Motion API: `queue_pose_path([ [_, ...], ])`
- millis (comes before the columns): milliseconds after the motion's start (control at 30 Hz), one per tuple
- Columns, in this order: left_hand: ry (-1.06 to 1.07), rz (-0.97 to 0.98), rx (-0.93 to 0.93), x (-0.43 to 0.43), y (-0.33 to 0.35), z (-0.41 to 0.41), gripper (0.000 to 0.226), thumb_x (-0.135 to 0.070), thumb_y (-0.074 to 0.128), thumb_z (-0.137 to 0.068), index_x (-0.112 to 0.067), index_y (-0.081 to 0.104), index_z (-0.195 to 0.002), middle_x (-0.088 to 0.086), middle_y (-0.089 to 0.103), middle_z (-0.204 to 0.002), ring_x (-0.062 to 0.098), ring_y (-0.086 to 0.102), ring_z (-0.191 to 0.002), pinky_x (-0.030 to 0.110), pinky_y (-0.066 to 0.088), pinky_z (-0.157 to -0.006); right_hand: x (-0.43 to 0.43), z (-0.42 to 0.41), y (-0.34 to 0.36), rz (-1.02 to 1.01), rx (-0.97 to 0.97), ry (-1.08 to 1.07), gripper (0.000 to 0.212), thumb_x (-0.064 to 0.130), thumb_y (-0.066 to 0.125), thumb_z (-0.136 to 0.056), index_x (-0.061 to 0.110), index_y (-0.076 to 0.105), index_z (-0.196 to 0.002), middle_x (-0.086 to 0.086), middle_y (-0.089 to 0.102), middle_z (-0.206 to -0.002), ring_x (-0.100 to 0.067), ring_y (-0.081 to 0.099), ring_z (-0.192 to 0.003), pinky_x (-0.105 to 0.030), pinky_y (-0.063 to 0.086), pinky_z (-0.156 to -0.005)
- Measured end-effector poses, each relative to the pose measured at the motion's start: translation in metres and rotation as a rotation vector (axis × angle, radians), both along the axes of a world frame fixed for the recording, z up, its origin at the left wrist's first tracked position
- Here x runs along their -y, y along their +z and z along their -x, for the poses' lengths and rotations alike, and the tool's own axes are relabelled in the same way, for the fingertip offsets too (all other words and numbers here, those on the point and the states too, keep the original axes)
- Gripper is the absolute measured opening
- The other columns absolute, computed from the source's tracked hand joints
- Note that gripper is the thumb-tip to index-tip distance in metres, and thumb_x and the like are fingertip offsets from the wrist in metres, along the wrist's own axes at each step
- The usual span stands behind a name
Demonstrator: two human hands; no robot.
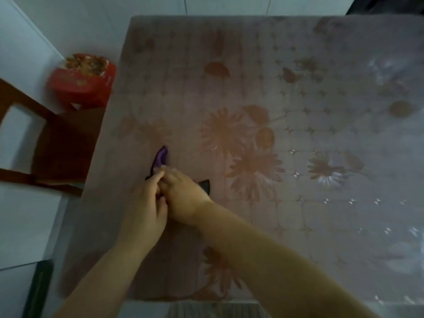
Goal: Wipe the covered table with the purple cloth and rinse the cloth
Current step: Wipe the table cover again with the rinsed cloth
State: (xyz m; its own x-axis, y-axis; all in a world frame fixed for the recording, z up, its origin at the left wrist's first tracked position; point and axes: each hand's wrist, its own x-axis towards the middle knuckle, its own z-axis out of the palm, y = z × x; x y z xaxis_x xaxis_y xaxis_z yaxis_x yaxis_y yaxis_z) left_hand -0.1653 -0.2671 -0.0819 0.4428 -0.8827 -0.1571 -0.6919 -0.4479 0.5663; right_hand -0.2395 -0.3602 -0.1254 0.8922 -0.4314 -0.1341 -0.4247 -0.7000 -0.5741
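The table (252, 88) wears a pinkish-brown floral cover and fills most of the view. A purple cloth (162, 157) lies near its left side, mostly hidden under my hands; a purple tip pokes out above them and a dark corner shows to the right. My left hand (143, 207) and my right hand (183, 196) sit close together over the cloth. Their fingers curl onto it where they meet. The image is blurred.
A dark wooden chair (46, 143) stands at the table's left edge. A red box (82, 81) with a patterned top sits beyond the chair. White floor tiles surround the table, and a dark strip (39, 290) lies at the lower left.
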Motion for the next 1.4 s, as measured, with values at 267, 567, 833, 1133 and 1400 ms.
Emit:
queue_pose_path([
  [267,-0.151,0.059,-0.030,0.059,0.002,0.061,0.053,-0.007,0.055,-0.084,-0.012,0.039,-0.134,0.010,0.052,-0.129,0.032,0.048,-0.116,0.038,0.036,-0.098,0.031,0.226,-0.008,0.326,-0.150,-0.344,0.044,0.037,0.038,-0.090,0.027,0.052,-0.130,-0.002,0.048,-0.140,-0.024,0.049,-0.125,-0.040,0.037,-0.106],
  [567,-0.237,0.015,0.012,0.127,-0.003,0.185,0.056,-0.013,0.057,-0.082,-0.022,0.037,-0.133,-0.001,0.052,-0.120,0.017,0.042,-0.116,0.050,0.031,-0.108,0.235,0.468,-0.002,0.240,-0.323,-1.182,0.057,0.039,0.024,-0.094,0.013,0.030,-0.144,-0.012,0.025,-0.152,-0.034,0.023,-0.138,-0.043,0.017,-0.114],
  [833,-0.143,-0.059,0.135,0.124,-0.013,0.199,0.054,-0.028,0.040,-0.076,-0.022,0.039,-0.130,-0.003,0.055,-0.105,0.022,0.050,-0.104,0.056,0.032,-0.104,0.391,0.334,-0.006,0.236,-0.228,-0.931,0.050,0.027,0.030,-0.099,-0.001,0.027,-0.141,-0.019,0.019,-0.153,-0.033,0.017,-0.140,-0.036,0.014,-0.114],
  [1133,-0.055,0.043,0.145,0.162,0.003,0.216,0.050,-0.027,0.032,-0.090,-0.013,0.035,-0.137,0.013,0.044,-0.138,0.030,0.039,-0.127,0.043,0.025,-0.108,0.160,0.200,0.001,0.159,-0.074,-0.014,0.061,0.029,0.043,-0.092,0.013,0.019,-0.147,-0.007,0.018,-0.155,-0.022,0.014,-0.143,-0.035,0.010,-0.118],
  [1400,-0.235,0.020,0.069,0.166,-0.021,0.240,0.060,-0.044,0.022,-0.087,-0.016,0.035,-0.137,0.005,0.040,-0.143,0.025,0.037,-0.130,0.039,0.028,-0.109,0.104,0.361,0.000,0.332,-0.030,-0.048,0.043,0.047,0.044,-0.089,0.029,0.052,-0.127,0.000,0.048,-0.126,-0.026,0.047,-0.112,-0.047,0.034,-0.105],
])
